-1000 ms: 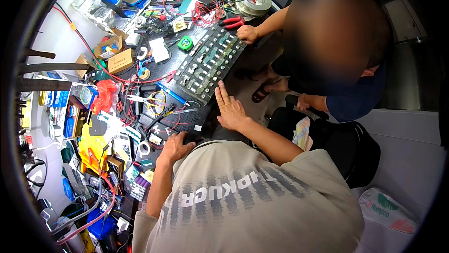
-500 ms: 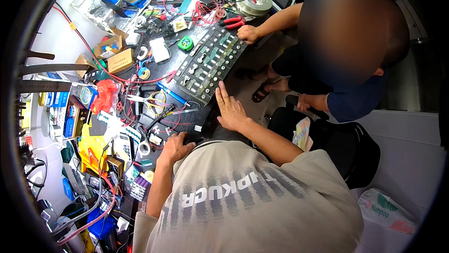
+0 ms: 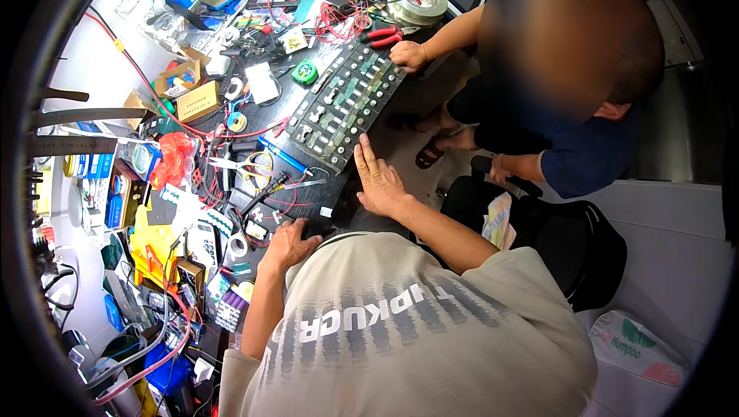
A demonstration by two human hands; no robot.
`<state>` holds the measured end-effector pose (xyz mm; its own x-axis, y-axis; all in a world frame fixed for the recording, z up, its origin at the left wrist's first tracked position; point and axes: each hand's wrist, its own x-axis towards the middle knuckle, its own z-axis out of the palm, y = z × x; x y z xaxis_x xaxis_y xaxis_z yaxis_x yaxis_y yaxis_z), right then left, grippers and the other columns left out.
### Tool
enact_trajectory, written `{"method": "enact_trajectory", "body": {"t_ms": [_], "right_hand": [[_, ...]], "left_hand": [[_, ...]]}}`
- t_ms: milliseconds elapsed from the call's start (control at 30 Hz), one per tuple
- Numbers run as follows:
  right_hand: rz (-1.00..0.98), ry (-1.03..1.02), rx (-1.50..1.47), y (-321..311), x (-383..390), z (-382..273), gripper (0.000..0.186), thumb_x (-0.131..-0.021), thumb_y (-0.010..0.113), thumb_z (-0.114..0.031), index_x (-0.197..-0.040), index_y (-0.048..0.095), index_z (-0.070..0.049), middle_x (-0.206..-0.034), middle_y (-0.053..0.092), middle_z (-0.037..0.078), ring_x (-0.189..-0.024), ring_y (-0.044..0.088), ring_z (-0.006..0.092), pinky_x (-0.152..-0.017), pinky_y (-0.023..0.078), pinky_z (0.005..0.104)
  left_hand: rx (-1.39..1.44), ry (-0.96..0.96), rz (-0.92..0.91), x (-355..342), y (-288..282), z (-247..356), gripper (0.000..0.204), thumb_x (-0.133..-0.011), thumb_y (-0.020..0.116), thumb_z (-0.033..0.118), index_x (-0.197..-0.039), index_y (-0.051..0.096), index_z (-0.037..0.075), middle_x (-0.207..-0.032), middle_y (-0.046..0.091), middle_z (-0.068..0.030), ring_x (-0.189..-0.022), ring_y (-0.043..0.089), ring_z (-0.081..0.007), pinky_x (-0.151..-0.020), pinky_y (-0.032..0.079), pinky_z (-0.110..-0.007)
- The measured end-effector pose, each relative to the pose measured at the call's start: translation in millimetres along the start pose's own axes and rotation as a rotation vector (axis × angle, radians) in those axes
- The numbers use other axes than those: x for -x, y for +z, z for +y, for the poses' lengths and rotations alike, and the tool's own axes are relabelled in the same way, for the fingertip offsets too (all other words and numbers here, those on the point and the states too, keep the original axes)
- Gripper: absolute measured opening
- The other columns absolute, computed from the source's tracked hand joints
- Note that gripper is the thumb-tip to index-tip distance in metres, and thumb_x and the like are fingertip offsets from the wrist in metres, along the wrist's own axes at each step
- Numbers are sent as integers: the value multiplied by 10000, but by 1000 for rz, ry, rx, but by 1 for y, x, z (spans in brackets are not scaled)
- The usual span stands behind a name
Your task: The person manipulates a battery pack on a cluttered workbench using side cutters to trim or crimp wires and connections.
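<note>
A dark rectangular panel [image 3: 345,109] lies along the table's right edge, with rows of round metal studs and greenish strips on it. My right hand [image 3: 380,187] is at its near right corner, index and middle fingers stretched out together and pointing at the panel's edge; the fingertips are at or just off it. Nothing shows in that hand. At the table's near edge rests my left hand [image 3: 288,244], empty, with its fingers loosely spread, beside a small white piece [image 3: 326,212] and thin wires. The other person's hand [image 3: 409,56] rests on the panel's far right corner.
Scissors with yellow handles [image 3: 250,167], a blue pen-like tool [image 3: 283,155], a green tape measure [image 3: 305,72] and red-handled pliers [image 3: 382,37] lie around the panel. Cluttered parts fill the table's left side. The other person sits at the right, near a black chair [image 3: 570,247].
The other person's head has shifted slightly to the left. My hands and the panel stay where they were.
</note>
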<state>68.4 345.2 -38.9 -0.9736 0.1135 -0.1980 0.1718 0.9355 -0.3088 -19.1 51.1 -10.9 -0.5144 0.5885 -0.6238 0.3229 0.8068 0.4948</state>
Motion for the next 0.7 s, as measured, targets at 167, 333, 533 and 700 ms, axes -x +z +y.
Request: {"method": "enact_trajectory", "body": {"t_ms": [167,333,533,700], "right_hand": [[-31,8,5,-3,0,-1,1241,-813,860,-216,-1734,73,55,-1827,-89,266,-1237,605,449,-1035,561,529],[-6,-2,-19,1,1,1,1244,-834,821,-193,-1754,7,8,-1835,-137,225,-1183,592,427,-1034,547,524],[-22,10,-35,2,1,1,1236,-829,824,-173,-1753,23,7,-1837,-125,221,-1201,595,429,-1037,548,526],[-18,11,-32,0,2,1,1223,-828,820,-172,-1754,42,7,-1838,-119,220,-1221,595,428,-1039,546,529]], "left_hand": [[-3,10,-3,-2,2,-3,736,-925,774,520,-1455,649,25,-1317,679,-333,-1282,640,-501,-1111,520,-537],[-6,5,2,0,1,1,740,-926,772,527,-1457,650,27,-1334,676,-331,-1301,632,-499,-1121,516,-532],[-21,2,0,1,1,0,727,-927,772,527,-1455,657,39,-1321,679,-323,-1289,638,-494,-1114,520,-531],[-5,1,-4,1,-2,3,722,-924,775,526,-1458,661,54,-1313,680,-320,-1280,640,-494,-1112,521,-532]]}}
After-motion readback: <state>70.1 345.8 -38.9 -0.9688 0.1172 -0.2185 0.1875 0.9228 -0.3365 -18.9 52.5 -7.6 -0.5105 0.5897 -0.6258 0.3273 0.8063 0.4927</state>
